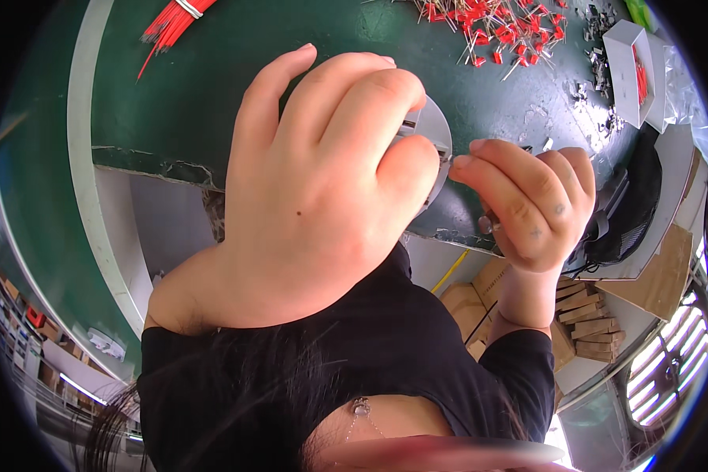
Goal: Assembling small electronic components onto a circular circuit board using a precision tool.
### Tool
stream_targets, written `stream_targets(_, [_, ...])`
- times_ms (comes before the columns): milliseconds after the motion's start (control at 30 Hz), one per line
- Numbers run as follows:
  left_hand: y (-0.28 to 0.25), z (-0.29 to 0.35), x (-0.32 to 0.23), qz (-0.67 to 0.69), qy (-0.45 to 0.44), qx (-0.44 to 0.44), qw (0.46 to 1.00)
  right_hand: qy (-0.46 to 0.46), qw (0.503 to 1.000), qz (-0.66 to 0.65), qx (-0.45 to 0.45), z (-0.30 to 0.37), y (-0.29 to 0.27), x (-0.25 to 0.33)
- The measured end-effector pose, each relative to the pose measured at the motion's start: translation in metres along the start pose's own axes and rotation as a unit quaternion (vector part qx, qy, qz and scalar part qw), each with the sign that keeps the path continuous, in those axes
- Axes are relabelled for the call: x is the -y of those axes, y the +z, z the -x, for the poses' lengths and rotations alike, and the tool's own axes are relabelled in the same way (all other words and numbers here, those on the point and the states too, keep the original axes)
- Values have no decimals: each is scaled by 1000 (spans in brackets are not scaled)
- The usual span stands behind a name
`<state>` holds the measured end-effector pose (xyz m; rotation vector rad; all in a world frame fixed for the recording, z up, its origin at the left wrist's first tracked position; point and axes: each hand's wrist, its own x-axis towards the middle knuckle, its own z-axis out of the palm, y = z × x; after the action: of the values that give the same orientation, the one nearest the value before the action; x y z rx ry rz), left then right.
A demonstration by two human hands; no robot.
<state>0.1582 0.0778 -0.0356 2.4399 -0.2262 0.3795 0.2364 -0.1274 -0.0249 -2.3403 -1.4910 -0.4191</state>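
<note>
My left hand (pixel 315 181) is closed, with curled fingers and thumb over a round pale grey disc-like piece (pixel 436 114) at the bench edge. Small metal parts show on the disc between thumb and forefinger, but what the fingertips grip is hidden. To the right, my right hand (pixel 539 197) is closed too, thumb and fingers pinched together by the disc's right rim. Whatever it pinches is too small to make out. A small metallic knob-like end (pixel 488 225) shows below its fingers; I cannot tell what it belongs to.
The dark green bench (pixel 189 102) has a worn, chipped front edge. A bundle of red wires (pixel 173 25) lies at the far left, and a heap of small red components with metal leads (pixel 499 27) at the back. A white box (pixel 631 75), dark scraps and a black mesh item (pixel 637 208) are at right.
</note>
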Motion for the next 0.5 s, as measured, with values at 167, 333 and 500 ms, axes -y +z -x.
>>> stream_targets(167, [-1, 2, 1, 5, -3, 5, 1000, -21, 1000, -5, 12, -5, 0, -1])
stream_targets(333, [0, 4, 2, 7, 1, 7, 1000, -15, 999, -1, 43, -10, -4, 4])
stream_targets(500, [-1, 5, 0, 5, 3, 18, 1000, 45, 994, 20, 98, -19, -11, 27])
